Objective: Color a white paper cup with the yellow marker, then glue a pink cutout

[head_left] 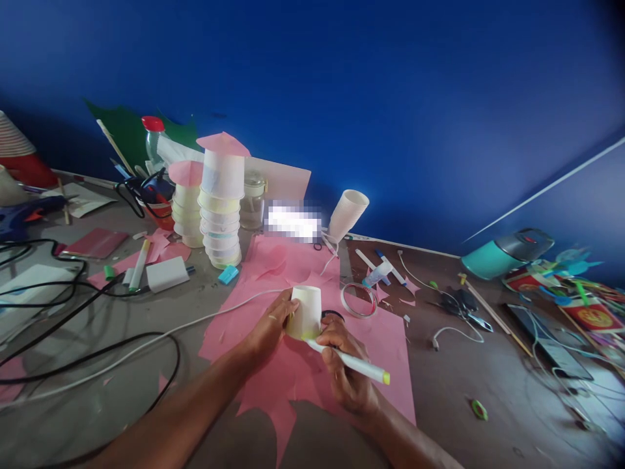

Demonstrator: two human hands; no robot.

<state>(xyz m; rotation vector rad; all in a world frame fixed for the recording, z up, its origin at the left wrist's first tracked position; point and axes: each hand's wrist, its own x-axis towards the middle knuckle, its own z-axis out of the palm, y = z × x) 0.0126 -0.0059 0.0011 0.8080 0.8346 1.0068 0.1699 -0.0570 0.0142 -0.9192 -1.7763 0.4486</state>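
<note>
My left hand (275, 320) is closed around the left side of a white paper cup (307, 311), which stands upside down in its grip over pink paper (273, 358). Yellow colour shows along the cup's lower rim. In my right hand (346, 365) is a white marker pen (359, 366) with a yellow end; its tip meets the cup near that rim. Behind my right fingers a dark round object (333, 315) is partly hidden. To the right of the cup lies a roll of clear tape (359, 300).
Two stacked paper-cup towers (221, 215) with pink paper cones stand at the back left, beside a glass jar (252, 200). A leaning cup stack (347, 215) rests by the wall. Cables (170, 332) cross the left side; a phone (547, 342) and turquoise bottle (502, 254) lie right.
</note>
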